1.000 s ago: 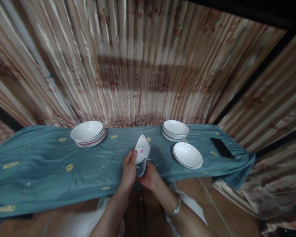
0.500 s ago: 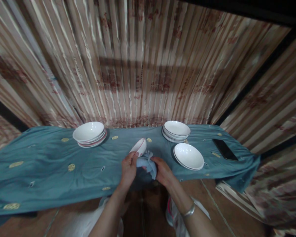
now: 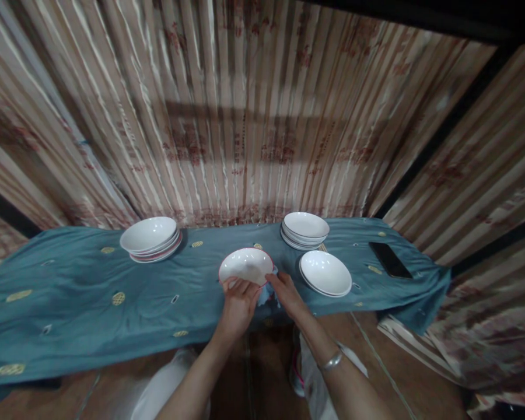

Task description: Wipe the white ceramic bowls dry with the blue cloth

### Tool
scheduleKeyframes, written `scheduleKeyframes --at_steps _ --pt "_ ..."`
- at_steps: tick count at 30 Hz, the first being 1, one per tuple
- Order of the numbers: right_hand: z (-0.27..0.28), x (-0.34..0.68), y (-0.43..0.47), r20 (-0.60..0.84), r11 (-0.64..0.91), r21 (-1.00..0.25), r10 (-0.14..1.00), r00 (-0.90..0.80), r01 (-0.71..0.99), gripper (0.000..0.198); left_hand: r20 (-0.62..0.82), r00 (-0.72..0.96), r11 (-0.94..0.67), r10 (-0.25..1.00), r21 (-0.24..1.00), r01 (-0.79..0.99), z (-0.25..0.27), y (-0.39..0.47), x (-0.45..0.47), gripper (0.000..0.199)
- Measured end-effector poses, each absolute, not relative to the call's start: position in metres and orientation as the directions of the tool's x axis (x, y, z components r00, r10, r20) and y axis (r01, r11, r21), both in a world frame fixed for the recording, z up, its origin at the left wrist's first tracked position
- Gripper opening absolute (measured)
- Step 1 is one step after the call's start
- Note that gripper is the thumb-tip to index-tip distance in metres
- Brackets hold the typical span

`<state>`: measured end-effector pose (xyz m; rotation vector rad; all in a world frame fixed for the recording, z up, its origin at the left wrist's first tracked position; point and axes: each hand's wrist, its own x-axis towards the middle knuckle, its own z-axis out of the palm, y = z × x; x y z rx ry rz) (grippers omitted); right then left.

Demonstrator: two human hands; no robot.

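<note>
A white deep plate with a thin red rim (image 3: 247, 262) faces up at the front middle of the table. My left hand (image 3: 238, 300) grips its near edge, with the fingers over the rim. At the plate's right edge is my right hand (image 3: 287, 293), closed on a light blue cloth (image 3: 268, 294) that hangs under and beside the rim. Part of the cloth is hidden behind the plate and the fingers. Just right of my right hand lie white plates, one on another (image 3: 326, 273).
A stack of white plates (image 3: 149, 234) stands at the left and another dark-rimmed stack (image 3: 306, 226) at the back right. Farther right lies a black phone (image 3: 390, 259). The teal cloth (image 3: 83, 291) covers the table, and a patterned curtain (image 3: 245, 146) hangs behind.
The plate has turned from steeply tilted to facing up, its inside now showing. My left hand has shifted to its near edge; the cloth is now mostly hidden under it.
</note>
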<state>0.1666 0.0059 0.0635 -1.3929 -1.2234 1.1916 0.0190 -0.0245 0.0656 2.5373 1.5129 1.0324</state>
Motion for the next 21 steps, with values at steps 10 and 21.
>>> scheduleKeyframes --at_steps 10,21 --pt "0.08 0.194 0.005 0.202 0.15 -0.933 0.971 0.128 0.328 0.032 0.672 0.387 -0.665 0.631 0.212 0.716 0.069 -0.023 0.041 0.027" --pt "0.099 0.275 0.008 0.341 0.194 -0.899 0.873 0.349 0.393 0.039 0.698 0.144 -0.591 0.701 0.456 0.666 0.09 -0.025 0.086 0.099"
